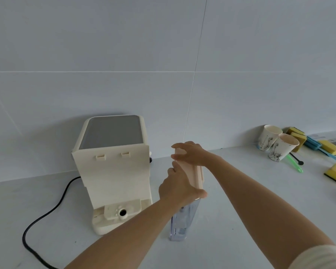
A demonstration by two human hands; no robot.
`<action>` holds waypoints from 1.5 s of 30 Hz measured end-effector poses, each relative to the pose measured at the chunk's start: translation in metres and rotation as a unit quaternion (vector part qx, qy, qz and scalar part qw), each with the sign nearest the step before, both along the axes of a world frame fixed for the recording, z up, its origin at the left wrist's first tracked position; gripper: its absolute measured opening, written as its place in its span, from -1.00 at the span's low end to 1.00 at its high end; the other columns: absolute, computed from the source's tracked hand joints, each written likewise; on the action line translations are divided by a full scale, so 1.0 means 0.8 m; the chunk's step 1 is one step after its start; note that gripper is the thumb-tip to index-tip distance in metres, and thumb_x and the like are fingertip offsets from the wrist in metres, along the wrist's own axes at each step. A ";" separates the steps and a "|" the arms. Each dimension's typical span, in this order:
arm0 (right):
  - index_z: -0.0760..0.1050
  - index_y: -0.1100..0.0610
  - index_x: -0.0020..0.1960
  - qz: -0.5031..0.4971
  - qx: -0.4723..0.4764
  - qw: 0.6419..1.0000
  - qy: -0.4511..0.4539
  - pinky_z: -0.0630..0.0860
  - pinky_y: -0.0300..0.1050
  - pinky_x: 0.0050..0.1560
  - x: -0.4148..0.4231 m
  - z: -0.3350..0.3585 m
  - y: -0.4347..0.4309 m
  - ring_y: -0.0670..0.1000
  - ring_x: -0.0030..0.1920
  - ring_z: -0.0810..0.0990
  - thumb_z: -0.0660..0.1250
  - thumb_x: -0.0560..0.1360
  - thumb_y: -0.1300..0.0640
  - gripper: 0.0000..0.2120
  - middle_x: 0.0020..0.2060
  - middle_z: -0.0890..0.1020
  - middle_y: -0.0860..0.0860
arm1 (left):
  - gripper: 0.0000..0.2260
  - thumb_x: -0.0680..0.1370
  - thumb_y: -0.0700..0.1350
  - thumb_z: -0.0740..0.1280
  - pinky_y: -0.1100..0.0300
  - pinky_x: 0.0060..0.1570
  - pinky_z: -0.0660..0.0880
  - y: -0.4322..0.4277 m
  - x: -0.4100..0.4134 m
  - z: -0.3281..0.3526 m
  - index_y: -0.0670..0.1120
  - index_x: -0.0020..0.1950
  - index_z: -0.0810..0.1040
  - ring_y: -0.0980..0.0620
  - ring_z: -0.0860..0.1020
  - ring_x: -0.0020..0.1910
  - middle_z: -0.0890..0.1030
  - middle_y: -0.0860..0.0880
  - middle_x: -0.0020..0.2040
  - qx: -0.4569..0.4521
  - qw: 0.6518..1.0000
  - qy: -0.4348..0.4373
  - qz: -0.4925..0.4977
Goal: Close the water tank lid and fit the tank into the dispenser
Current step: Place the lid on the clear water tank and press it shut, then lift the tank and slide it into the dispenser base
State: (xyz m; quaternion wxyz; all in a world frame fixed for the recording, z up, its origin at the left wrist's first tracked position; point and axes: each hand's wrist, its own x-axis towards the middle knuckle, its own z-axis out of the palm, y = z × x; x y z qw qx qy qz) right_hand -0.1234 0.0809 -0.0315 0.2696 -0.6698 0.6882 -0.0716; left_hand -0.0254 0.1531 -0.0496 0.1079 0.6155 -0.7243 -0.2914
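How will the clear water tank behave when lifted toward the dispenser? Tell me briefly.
The water tank looks tall and narrow on the counter, so it probably tips easily. Its clear plastic walls look rigid but likely slippery. Both the left hand and right hand are on the lid, suggesting a top-heavy grip.

Both bare forearms reach forward from the bottom edge and converge at centre. The left hand point(177, 188) sits lower and nearer, palm turned inward, fingers curled, thumb stretched out to the right. The right hand point(192, 153) is higher and farther, palm down, fingers spread leftward. A pale sleeve covers the right upper arm.
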 end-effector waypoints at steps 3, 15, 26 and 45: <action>0.25 -0.14 0.38 -0.005 -0.004 1.000 0.008 0.19 0.13 0.36 -0.001 0.000 0.001 0.18 0.42 0.13 0.17 0.48 -0.16 -0.53 0.42 0.25 0.10 | -0.06 0.29 0.14 0.46 0.08 0.13 0.46 -0.001 0.000 -0.001 -0.15 0.46 0.02 -0.09 0.45 0.24 0.37 -0.10 0.30 -0.004 1.000 -0.006 -0.001; 0.31 -0.01 0.30 -0.065 0.002 0.998 0.012 0.39 -0.06 0.08 -0.036 0.002 0.021 0.12 0.07 0.42 0.22 0.44 -0.18 -0.52 0.24 0.40 0.16 | -0.43 0.24 0.03 0.48 0.15 -0.19 0.37 -0.023 0.036 0.014 -0.08 0.16 0.35 -0.02 0.44 -0.05 0.46 0.01 -0.02 -0.004 0.990 -0.068 -0.125; 0.30 0.16 0.23 -0.120 -0.001 0.993 -0.017 0.35 -0.13 -0.10 -0.060 -0.007 0.064 0.08 -0.06 0.41 0.27 0.44 -0.14 -0.50 -0.02 0.41 0.08 | -0.20 0.32 -0.11 0.50 0.19 0.30 0.31 -0.052 0.085 0.034 0.01 0.47 0.18 0.00 0.32 0.37 0.31 0.02 0.44 0.046 0.980 -0.038 -0.189; -0.32 0.02 0.48 -0.137 0.010 0.955 -0.262 0.18 0.04 0.45 -0.079 -0.042 0.118 0.11 0.43 0.18 0.54 0.23 0.24 0.20 0.48 0.10 0.06 | 0.12 0.23 -0.16 0.58 0.26 0.25 0.21 -0.035 0.109 -0.049 -0.01 0.51 -0.18 0.10 0.30 0.24 0.29 0.05 0.30 0.086 0.957 0.267 -0.075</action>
